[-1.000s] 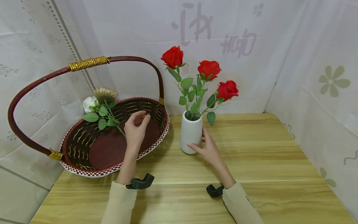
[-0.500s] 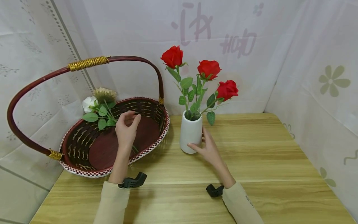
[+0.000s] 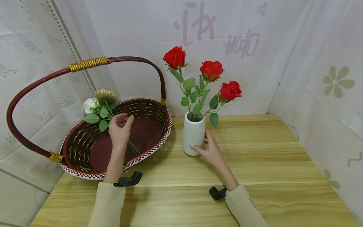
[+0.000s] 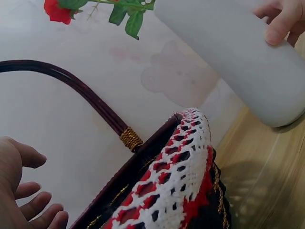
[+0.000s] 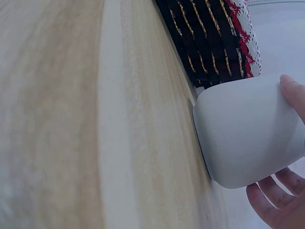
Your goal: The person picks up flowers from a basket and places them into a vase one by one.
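My left hand hovers over the wicker basket, near the flowers lying in it. Its thumb and loosely bent fingers stand apart with nothing between them, as the left wrist view confirms. A white flower and a beige flower lean over the basket's back left rim. Their green stems run down behind the hand. My right hand holds the lower part of a white vase, thumb in front and fingers around the right side. Red roses stand in the vase.
The basket's tall arched handle, wrapped in gold cord, rises above the left hand. Wooden tabletop extends right of the vase and in front. Printed white curtains enclose the back and sides.
My left hand has moved left across the basket toward the flowers, uncovering more of the stem ends. The right hand and the vase stay in place.
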A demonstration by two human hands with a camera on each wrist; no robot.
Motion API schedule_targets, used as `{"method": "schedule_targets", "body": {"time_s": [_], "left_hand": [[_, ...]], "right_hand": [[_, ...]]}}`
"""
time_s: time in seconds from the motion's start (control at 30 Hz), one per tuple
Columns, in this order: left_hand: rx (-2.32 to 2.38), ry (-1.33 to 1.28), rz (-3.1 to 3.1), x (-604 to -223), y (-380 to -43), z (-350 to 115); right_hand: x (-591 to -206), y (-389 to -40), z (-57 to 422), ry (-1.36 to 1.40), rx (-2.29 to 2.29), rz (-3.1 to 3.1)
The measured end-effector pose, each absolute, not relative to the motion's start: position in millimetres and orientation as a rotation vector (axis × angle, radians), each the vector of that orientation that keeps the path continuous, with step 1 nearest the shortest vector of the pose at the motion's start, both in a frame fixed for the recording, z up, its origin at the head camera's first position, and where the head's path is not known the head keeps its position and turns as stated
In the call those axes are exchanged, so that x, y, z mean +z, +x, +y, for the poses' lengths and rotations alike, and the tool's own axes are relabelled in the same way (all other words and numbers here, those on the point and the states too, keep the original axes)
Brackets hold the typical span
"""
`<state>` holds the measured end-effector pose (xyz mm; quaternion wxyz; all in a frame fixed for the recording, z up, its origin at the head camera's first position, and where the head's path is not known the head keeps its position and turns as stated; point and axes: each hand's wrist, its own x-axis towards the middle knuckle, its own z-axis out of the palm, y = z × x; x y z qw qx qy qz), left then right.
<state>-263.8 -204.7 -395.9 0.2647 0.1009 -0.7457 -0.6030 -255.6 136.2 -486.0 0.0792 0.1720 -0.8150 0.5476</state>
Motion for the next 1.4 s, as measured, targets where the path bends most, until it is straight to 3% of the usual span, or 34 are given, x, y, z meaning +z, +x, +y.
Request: {"method": "schedule_targets", "body": {"time_s": [0.63, 1.4], "left_hand": [[-1.696, 0.655, -2.053, -395, -266, -221], [-1.845, 0.679, -2.18, -383, -274, -244]], "right_hand": [[-486, -255, 136, 0.516, 1.632, -2.432], [-486, -256, 137, 0.531, 1.647, -2.423]]}}
